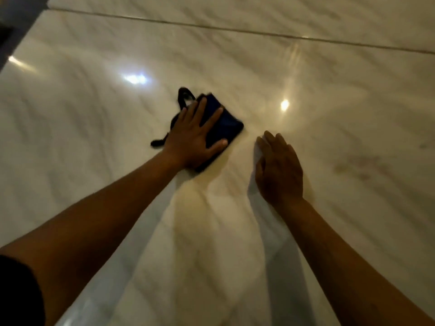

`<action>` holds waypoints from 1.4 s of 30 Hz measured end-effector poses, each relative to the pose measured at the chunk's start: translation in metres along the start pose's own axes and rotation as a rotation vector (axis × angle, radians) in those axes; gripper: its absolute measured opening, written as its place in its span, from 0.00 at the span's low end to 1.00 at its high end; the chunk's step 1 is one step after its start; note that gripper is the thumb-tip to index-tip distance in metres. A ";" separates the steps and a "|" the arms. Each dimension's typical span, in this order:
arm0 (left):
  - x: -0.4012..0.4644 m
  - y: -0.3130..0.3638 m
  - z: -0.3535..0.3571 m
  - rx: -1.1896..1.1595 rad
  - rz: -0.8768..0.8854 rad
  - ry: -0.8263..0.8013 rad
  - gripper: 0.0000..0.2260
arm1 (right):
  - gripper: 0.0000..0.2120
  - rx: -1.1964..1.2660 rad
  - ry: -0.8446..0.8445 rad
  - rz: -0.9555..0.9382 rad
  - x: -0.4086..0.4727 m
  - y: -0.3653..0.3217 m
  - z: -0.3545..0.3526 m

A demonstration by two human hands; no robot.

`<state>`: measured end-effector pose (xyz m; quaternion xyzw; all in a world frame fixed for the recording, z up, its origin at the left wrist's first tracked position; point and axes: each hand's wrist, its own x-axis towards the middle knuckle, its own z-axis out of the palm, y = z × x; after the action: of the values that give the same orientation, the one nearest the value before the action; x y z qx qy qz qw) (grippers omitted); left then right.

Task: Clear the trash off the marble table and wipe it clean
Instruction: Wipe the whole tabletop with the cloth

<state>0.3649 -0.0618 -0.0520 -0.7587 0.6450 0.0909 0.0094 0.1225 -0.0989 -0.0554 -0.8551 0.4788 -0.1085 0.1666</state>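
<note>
A dark blue folded cloth [226, 124] lies on the glossy marble table [94, 102] near the middle of the view. My left hand [195, 137] presses flat on the cloth with its fingers spread, covering its near-left part. A thin dark strip of the cloth sticks out at the back and left. My right hand [279, 168] rests flat on the bare marble just to the right of the cloth, fingers together, holding nothing. The picture is blurred by motion.
A dark seam [235, 28] crosses the marble at the back. Faint brownish smudges [360, 165] mark the surface to the right of my right hand. The table's left edge [21, 43] drops to a dark floor at the upper left.
</note>
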 end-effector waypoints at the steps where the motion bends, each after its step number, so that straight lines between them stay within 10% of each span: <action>1: -0.033 0.008 0.005 -0.011 0.048 0.012 0.38 | 0.24 0.001 0.002 -0.002 -0.008 -0.003 0.000; 10: -0.243 0.025 0.032 0.020 0.401 -0.075 0.37 | 0.25 -0.001 -0.021 -0.112 -0.082 -0.059 0.011; 17: -0.177 -0.029 0.024 -0.022 -0.219 -0.009 0.39 | 0.23 -0.114 -0.106 -0.065 -0.134 -0.070 0.010; 30: -0.348 0.068 0.064 -0.006 0.247 0.030 0.38 | 0.26 -0.208 -0.271 -0.126 -0.206 -0.051 -0.009; 36: -0.264 0.009 0.045 -0.060 -0.283 0.014 0.40 | 0.27 -0.267 -0.354 -0.206 -0.217 -0.035 -0.028; 42: -0.303 0.078 0.060 -0.094 -0.233 0.094 0.39 | 0.28 -0.278 -0.370 -0.299 -0.207 -0.023 -0.029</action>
<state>0.2348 0.2291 -0.0571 -0.8314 0.5474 0.0835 -0.0459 0.0235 0.0844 -0.0250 -0.9362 0.3190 0.0929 0.1145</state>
